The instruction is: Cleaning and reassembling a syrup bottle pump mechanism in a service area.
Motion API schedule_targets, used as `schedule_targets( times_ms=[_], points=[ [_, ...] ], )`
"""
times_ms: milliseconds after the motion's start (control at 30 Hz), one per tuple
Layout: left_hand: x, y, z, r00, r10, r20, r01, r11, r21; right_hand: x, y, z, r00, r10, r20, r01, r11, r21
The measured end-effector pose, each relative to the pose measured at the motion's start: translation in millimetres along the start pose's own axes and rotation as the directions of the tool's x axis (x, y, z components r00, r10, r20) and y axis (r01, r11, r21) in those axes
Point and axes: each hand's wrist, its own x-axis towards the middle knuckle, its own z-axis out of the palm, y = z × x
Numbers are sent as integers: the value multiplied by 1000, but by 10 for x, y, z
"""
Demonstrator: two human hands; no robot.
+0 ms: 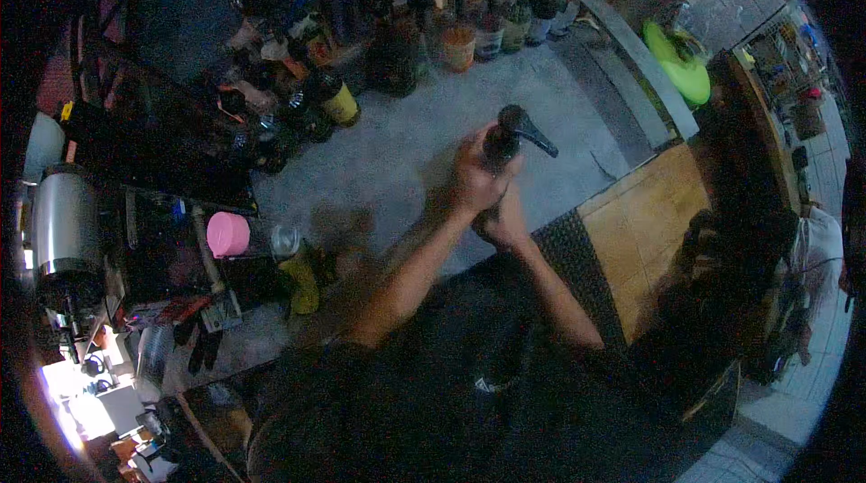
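A dark pump dispenser bottle (pixel 501 145) is held up in front of me above the grey countertop (pixel 392 165). Its black pump head (pixel 515 119) has a spout that points to the right and slightly down. My left hand (pixel 477 175) is wrapped around the upper part, just below the pump. Lower and closer to my body, my right hand (pixel 506 220) is curled at what looks like the bottle's lower part. Both hands and the gloom hide most of the bottle's body.
Several pump bottles (pixel 517 19) line the counter's back, beside an orange-labelled tub (pixel 458 49). A yellow-labelled bottle (pixel 340 104) stands at back left. Nearer on the left are a pink-lidded container (pixel 228 235) and a metal cylinder (pixel 66 219). A lime-green object (pixel 676 67) lies beyond the right ledge (pixel 639 70).
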Motion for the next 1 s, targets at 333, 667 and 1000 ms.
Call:
schedule_targets(
  times_ms=[333,667,1000],
  points=[
    [6,115,63,997,-80,17,82,982,-172,-10,52,-48,998,60,-19,-61,997,-44],
    [25,328,-100,998,-67,3,67,995,-78,25,-90,50,978,201,-53,-191,969,156],
    [59,292,-85,997,-51,-51,47,996,-70,18,28,99,996,69,-58,-53,969,240]
  ],
)
